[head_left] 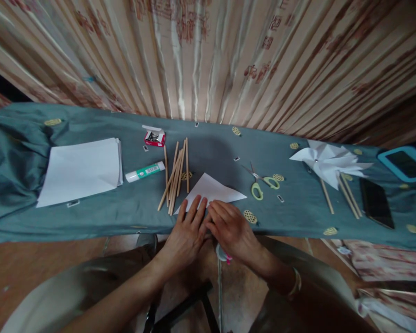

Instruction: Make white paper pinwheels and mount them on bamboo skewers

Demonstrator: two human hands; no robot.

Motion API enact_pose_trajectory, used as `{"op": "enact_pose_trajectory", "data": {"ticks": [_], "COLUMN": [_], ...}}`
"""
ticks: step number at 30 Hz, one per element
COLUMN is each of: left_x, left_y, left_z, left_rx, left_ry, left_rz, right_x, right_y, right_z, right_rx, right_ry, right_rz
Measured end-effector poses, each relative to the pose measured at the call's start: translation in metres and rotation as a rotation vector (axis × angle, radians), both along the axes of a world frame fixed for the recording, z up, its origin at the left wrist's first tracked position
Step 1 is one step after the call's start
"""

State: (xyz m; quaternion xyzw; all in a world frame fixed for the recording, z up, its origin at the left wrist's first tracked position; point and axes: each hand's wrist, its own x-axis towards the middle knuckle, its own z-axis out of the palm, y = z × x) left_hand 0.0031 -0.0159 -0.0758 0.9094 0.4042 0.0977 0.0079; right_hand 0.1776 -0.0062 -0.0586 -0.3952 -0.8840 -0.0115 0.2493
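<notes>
**White paper triangle (213, 188), peak away from me, long side under my fingers**

The paper lies straight ahead of my wrists, near the front edge of the teal cloth (215, 148). Its long axis runs from side to side, tipped a little, so the right corner sits farther from me than the left one. My left hand (190, 231) is palm down with the fingers straight and slightly parted, their tips resting on the paper's near part; it grasps nothing that I can see. My right hand (231, 229) is beside it, touching or nearly so, fingers bent and drawn together at the near edge. I cannot tell whether they pinch the paper or merely press it. Neither hand is clearly nearer: the left covers the middle and left, the right the middle. Wooden sticks (175, 178) lie just left of the paper, and scissors (257, 176) just beyond its right corner.
</notes>
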Motion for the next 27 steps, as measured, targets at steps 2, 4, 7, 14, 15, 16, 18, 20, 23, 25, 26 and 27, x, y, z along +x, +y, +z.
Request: {"op": "enact_pose_trajectory", "data": {"ticks": [2, 4, 7, 14, 15, 16, 18, 20, 23, 25, 26, 27], "left_x": [0.0, 0.001, 0.0, -0.003, -0.002, -0.002, -0.002, -0.001, -0.001, -0.002, -0.002, -0.002], "left_y": [0.0, 0.0, 0.001, 0.002, 0.002, 0.002, 0.003, 0.003, 0.003, 0.003, 0.003, 0.003], "left_z": [-0.001, -0.002, -0.003, -0.006, -0.007, -0.006, -0.005, -0.003, -0.001, -0.002, -0.002, -0.002], "left_rx": [0.023, 0.041, 0.053, 0.075, 0.071, 0.063, 0.039, 0.016, 0.007, 0.015, 0.02, 0.023], "left_ry": [0.017, 0.03, 0.041, 0.01, 0.006, 0.005, 0.005, 0.009, 0.008, 0.01, 0.01, 0.008], "left_rz": [-0.002, 0.002, 0.004, -0.008, -0.008, -0.005, 0.006, 0.013, 0.012, 0.012, 0.01, 0.008], "right_x": [0.004, 0.005, 0.004, 0.0, 0.001, 0.002, 0.008, 0.015, 0.029, 0.037, 0.04, 0.043], "right_y": [-0.003, -0.005, -0.005, 0.003, 0.003, 0.003, 0.003, 0.003, 0.002, 0.002, 0.002, 0.002], "right_z": [-0.002, -0.004, -0.004, 0.006, 0.007, 0.006, 0.004, 0.002, 0.002, 0.005, 0.007, 0.008], "right_rx": [0.012, -0.004, -0.057, -0.187, -0.188, -0.186, -0.182, -0.175, -0.152, -0.131, -0.121, -0.111], "right_ry": [-0.018, -0.038, -0.055, 0.004, 0.003, 0.002, -0.001, -0.012, -0.046, -0.07, -0.082, -0.095], "right_rz": [0.006, -0.001, -0.014, -0.05, -0.048, -0.047, -0.049, -0.068, -0.137, -0.185, -0.204, -0.223]}}
